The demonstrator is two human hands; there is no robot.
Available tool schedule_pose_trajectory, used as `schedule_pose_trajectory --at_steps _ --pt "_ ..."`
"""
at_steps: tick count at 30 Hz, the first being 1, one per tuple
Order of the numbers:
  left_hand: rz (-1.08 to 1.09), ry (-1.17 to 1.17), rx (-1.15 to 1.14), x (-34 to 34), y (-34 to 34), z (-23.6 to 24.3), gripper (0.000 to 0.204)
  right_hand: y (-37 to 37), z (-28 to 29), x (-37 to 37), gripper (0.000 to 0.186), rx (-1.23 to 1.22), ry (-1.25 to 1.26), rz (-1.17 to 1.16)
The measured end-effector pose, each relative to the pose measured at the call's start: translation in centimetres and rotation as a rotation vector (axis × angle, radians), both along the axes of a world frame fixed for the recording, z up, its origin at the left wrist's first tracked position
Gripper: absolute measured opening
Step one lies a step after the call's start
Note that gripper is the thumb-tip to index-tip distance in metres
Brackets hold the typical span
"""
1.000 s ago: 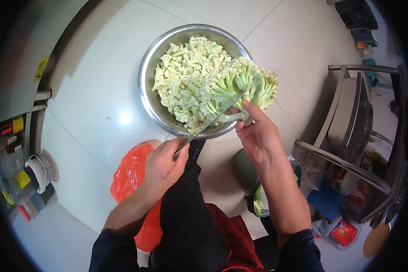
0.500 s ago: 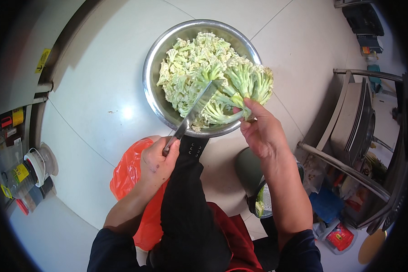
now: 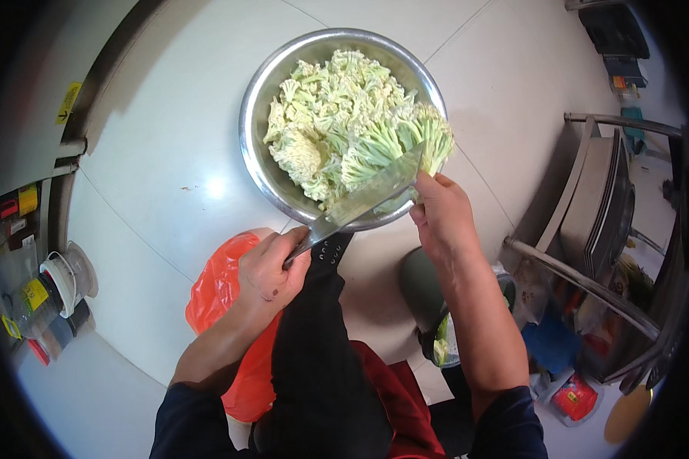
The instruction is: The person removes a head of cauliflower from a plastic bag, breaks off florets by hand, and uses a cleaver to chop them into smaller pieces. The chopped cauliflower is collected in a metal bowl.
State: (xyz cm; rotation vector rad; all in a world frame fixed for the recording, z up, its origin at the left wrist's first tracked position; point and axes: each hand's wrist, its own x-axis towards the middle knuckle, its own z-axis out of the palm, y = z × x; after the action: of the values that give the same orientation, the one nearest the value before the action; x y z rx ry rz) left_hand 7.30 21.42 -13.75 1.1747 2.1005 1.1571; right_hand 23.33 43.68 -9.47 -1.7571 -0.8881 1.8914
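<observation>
While the fingers of my left hand [image 3: 269,268] are closed around the handle of a knife [image 3: 377,191], the fingers of my right hand [image 3: 445,218] are pinched together on a cauliflower piece [image 3: 435,136], whose stalk is mostly hidden from me by the blade. This piece spreads its pale green branches just beyond my right fingertips, above the right part of a round metal bowl [image 3: 247,126]. From my left fingers the blade goes up and to the right, across the near rim of the bowl, and its far end is just beside my right thumb, in front of the piece. Farther ahead of both hands, many cauliflower florets [image 3: 333,99] are heaped inside the bowl, which stands on the pale tiled floor [image 3: 149,203]. Below and to the left of my left fingers there is an orange-red plastic bag [image 3: 216,284], partly behind my forearm. Below my right fingers, near the wrist, I see a grey-green rounded container [image 3: 419,287]. Well apart to their right stands a metal rack [image 3: 578,279].
</observation>
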Motion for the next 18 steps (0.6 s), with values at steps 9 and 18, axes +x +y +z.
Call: schedule_pose_trajectory --at_steps 9,18 --pt "-0.027 -0.156 -0.228 -0.3 -0.4 -1.5 0.015 0.1 0.8 -0.1 0.028 -0.007 -0.035 0.099" --pt "0.071 -0.147 -0.251 -1.2 -0.7 -0.4 0.016 -0.3 -0.2 -0.7 0.039 0.202 -0.139 0.200"
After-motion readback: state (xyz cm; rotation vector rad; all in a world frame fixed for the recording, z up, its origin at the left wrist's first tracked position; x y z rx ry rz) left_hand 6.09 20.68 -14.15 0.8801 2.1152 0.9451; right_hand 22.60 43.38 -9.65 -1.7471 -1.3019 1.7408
